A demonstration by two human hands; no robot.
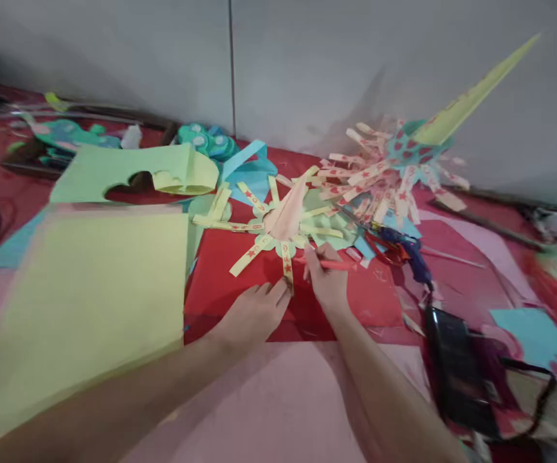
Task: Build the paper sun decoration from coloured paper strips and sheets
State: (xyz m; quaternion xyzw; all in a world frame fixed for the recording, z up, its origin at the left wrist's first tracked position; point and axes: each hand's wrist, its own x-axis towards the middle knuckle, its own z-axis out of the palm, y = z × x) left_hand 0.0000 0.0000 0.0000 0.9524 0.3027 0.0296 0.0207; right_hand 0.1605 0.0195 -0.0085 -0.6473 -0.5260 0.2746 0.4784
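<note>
A paper piece with a pink cone (288, 209) and yellow strips marked with red letters and stars lies on a red sheet (230, 299). My left hand (256, 312) rests on the sheet, its fingertips on the lower end of one strip (287, 257). Closed around a red pen (334, 264), my right hand (329, 280) is just right of that strip, near the base of the cone. The pen's tip is too blurred to make out.
A large yellow sheet (109, 283) and a cut green sheet (124, 170) lie left. A taller cone craft (471, 96) stands back right, near scissors (389, 247) and a blue glue gun (416, 257). A black phone (459, 373) lies right; a wall (307, 64) rises behind.
</note>
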